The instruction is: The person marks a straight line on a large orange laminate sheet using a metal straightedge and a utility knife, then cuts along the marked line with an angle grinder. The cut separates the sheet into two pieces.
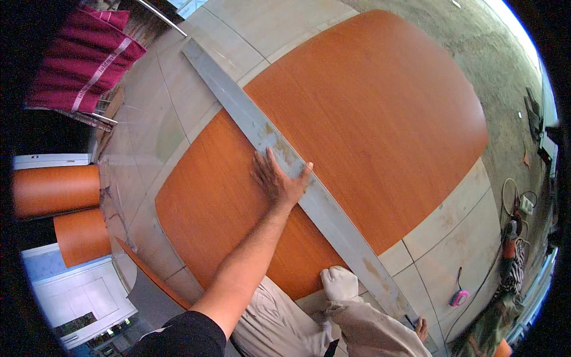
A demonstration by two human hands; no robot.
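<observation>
A large wood-grain orange-brown board (375, 119) with rounded corners lies flat on the floor. Across it slants a long grey metal straightedge (333, 217), its two ends reaching past the board. My left hand (282, 181) presses on the straightedge near its middle, fingers spread, thumb over the far edge. At the straightedge's near right end, the fingertips of my right hand (422, 329) show, seemingly curled. Beside them is a small dark slim thing (410, 322); its kind cannot be made out. My trousered knee hides most of the right hand. My foot (340, 283) rests by the board's near edge.
A pink tape measure (459, 298) lies on the tiles (464, 226) at the right. Cables and a striped cloth (515, 271) are beyond it. More orange-brown panels (56, 189) stand at the left, below a maroon cloth (83, 62). Sandy ground borders the tiles.
</observation>
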